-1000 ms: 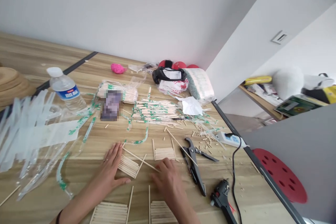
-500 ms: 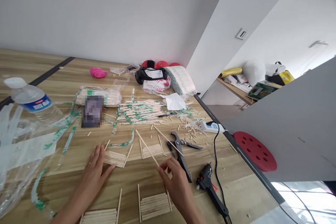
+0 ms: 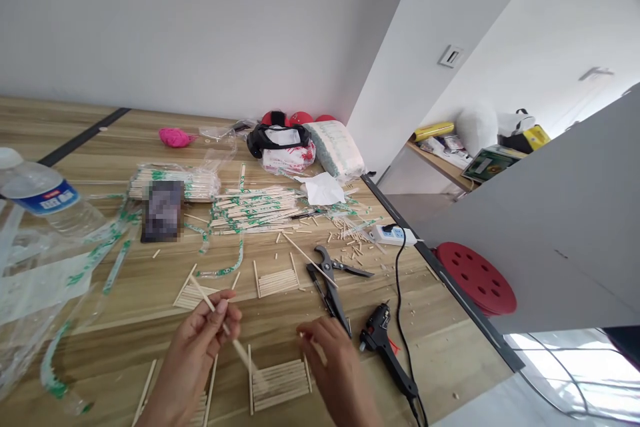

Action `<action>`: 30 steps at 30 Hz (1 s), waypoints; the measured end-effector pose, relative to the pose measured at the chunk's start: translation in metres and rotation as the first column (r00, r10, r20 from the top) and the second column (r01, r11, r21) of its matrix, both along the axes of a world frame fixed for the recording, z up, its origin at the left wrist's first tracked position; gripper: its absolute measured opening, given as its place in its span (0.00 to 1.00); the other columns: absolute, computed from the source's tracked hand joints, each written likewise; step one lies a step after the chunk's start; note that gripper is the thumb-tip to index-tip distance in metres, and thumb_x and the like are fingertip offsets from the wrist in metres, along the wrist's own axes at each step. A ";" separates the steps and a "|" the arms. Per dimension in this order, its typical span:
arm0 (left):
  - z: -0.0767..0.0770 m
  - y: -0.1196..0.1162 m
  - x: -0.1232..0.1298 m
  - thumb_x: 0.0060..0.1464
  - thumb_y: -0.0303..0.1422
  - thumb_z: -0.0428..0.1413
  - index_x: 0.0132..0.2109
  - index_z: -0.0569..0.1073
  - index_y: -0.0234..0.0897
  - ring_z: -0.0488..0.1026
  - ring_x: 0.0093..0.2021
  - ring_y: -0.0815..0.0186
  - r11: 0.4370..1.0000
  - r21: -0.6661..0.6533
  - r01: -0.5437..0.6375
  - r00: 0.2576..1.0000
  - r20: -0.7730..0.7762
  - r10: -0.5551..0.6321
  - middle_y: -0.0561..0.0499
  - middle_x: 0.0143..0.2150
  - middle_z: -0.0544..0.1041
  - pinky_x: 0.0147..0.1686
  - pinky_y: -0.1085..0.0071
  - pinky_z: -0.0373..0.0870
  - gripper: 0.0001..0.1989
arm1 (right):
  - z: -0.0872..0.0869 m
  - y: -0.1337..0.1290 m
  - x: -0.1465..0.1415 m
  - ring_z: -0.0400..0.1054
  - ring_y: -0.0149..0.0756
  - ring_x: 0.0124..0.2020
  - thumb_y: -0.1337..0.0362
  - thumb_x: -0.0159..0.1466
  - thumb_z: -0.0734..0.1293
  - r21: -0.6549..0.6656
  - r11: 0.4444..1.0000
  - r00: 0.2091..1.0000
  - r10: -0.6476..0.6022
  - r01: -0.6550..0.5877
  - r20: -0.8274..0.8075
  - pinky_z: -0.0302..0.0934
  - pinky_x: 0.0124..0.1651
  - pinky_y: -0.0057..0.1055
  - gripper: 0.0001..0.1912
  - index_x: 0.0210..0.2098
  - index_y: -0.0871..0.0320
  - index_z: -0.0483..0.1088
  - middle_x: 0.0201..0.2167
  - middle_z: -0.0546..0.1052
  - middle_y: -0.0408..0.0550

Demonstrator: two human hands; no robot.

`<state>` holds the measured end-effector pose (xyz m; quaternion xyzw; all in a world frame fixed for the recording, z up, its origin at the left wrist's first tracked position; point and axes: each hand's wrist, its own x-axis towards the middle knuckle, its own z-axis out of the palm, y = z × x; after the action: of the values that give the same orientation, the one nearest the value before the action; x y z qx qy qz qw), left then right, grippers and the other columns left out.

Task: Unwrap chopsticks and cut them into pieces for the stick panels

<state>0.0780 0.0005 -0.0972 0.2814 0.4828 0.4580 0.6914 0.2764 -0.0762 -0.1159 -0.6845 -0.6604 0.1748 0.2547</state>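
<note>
A thin wooden stick (image 3: pixel 203 292) slants through my left hand (image 3: pixel 207 327), pinched between thumb and fingers; its lower end is smeared by motion. Beneath it on the table is a small panel of side-by-side sticks (image 3: pixel 280 383) with a longer stick along each side. My right hand (image 3: pixel 327 360) hovers by that panel's right edge, fingers loosely curved and apart, with no stick visible in it. Similar panels lie around: one (image 3: pixel 275 281) farther back, another (image 3: pixel 187 295) behind my left hand, and a third (image 3: pixel 200 410) partly hidden under my left wrist.
Right of the panels lie a black cutter (image 3: pixel 333 290) with a loose stick across it and a glue gun (image 3: pixel 387 347) whose cord runs toward a power strip (image 3: pixel 393 235). Wrapped sticks (image 3: pixel 255 209), a phone (image 3: pixel 163 210), a water bottle (image 3: pixel 50 193) and plastic wrappers (image 3: pixel 30 293) lie behind and left.
The stick has passed from my right hand to my left. My left hand has lifted off the far-left panel and moved right and nearer. The view has shifted slightly.
</note>
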 end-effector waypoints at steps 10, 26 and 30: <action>0.002 -0.032 0.006 0.49 0.57 0.52 0.52 0.66 0.44 0.43 0.19 0.76 0.939 -0.140 0.314 0.931 -0.148 -0.334 0.62 0.22 0.57 0.17 0.79 0.42 0.30 | -0.027 0.043 0.052 0.68 0.42 0.39 0.66 0.64 0.65 -0.071 0.976 0.887 -0.155 0.205 0.435 0.62 0.42 0.38 0.06 0.39 0.60 0.72 0.35 0.74 0.50; 0.001 -0.028 0.009 0.47 0.55 0.56 0.48 0.71 0.40 0.38 0.19 0.76 0.930 -0.183 0.319 0.941 -0.054 -0.334 0.64 0.20 0.51 0.16 0.79 0.37 0.28 | -0.011 0.096 0.136 0.48 0.58 0.64 0.45 0.51 0.72 -0.334 0.883 0.826 -0.098 0.329 0.555 0.48 0.60 0.54 0.47 0.62 0.62 0.55 0.64 0.55 0.63; 0.003 -0.028 0.012 0.50 0.55 0.53 0.47 0.69 0.41 0.36 0.17 0.77 0.899 -0.156 0.408 0.906 -0.054 -0.421 0.66 0.18 0.49 0.15 0.78 0.34 0.26 | -0.016 0.096 0.157 0.49 0.56 0.63 0.52 0.57 0.70 -0.433 0.849 0.835 -0.017 0.303 0.551 0.45 0.60 0.57 0.39 0.62 0.57 0.54 0.65 0.54 0.58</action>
<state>0.0904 -0.0275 -0.0943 0.3479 0.4724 0.2524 0.7695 0.4331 0.0199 -0.1324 -0.8024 -0.5734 0.1235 -0.1098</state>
